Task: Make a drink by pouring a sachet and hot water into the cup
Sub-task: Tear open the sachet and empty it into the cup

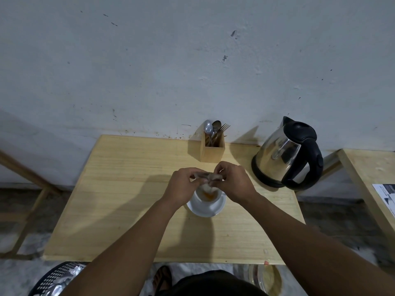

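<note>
A white cup (210,200) stands on a white saucer (205,210) in the middle of the wooden table (128,199). Orange powder lies in the bottom of the cup. Directly above the cup, my left hand (181,186) and my right hand (233,180) both pinch a small crumpled sachet (210,178), its lower end hanging toward the cup's mouth. A steel electric kettle (286,154) with a black handle and lid sits at the back right of the table, apart from both hands.
A wooden holder (212,149) with spoons and a fork stands by the wall, just behind my hands. A second table (367,167) with a printed sheet is at the right. A black basket (57,278) sits on the floor at lower left.
</note>
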